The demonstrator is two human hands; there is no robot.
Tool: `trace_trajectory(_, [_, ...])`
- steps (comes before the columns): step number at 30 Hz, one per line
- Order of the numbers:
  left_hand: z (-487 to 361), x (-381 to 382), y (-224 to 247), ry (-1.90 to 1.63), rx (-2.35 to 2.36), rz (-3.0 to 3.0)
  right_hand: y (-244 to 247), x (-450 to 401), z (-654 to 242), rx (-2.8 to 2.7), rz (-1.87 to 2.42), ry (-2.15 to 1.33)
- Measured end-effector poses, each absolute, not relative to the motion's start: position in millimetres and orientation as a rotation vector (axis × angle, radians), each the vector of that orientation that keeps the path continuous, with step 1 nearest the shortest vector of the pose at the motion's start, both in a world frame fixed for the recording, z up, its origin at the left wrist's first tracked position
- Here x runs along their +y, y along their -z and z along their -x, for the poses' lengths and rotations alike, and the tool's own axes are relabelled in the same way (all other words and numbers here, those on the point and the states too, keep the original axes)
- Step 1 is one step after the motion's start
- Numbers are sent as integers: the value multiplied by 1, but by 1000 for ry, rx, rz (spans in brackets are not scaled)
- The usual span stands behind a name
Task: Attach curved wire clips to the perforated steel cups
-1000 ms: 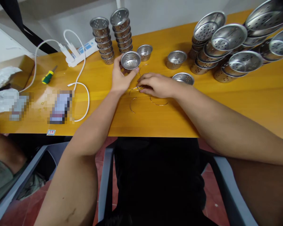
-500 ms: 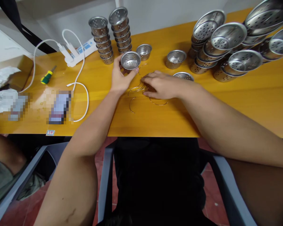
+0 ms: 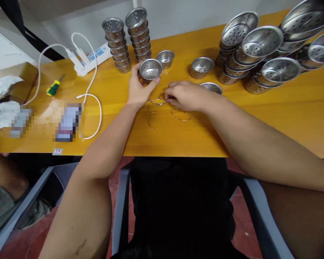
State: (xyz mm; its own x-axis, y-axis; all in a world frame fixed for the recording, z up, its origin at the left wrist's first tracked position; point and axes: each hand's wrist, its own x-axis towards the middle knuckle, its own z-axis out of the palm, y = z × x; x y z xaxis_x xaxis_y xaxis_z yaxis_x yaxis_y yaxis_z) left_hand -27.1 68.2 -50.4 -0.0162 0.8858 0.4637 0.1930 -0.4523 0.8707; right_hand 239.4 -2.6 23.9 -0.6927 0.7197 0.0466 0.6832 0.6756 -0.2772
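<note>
Head view: perforated metal cup (image 3: pixel 150 70), one, mouth up, above the worktop (image 3: pixel 178 140), nearer its back edge than its front; left hand (image 3: pixel 138 88) closed round its outer side, thumb near the rim. Curved thin wires (image 3: pixel 181 119), several, loose, between the hands and toward the front edge; right hand (image 3: pixel 185 95), fingertips drawn in at one wire's end, whether gripping it cannot be told. Two stacks of cups (image 3: pixel 139 39) by the back edge; larger stacks (image 3: pixel 260 46) toward the back right corner. Handling, as judged: cup light, stiff, smooth, hardly fragile, best held below the rim; wires very light, springy, slippery, easily tangled, best pinched mid-arc.
</note>
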Motion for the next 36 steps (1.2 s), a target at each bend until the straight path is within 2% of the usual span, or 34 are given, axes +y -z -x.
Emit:
trace_trajectory(7, [40, 85, 74, -1480, 1045, -1874, -12, 3, -244, -2570, 1011, -399])
trace_trajectory(15, [35, 84, 67, -1501, 1032, -1772, -18, 2, -252, -2243, 956, -575])
trace_trajectory(25, [31, 82, 75, -1463, 852, -1791, -8, 17, -229, -1537, 746, -1041])
trace_trajectory(36, [32, 98, 86, -1414, 699, -1875, 9, 32, -235, -1527, 822, -933])
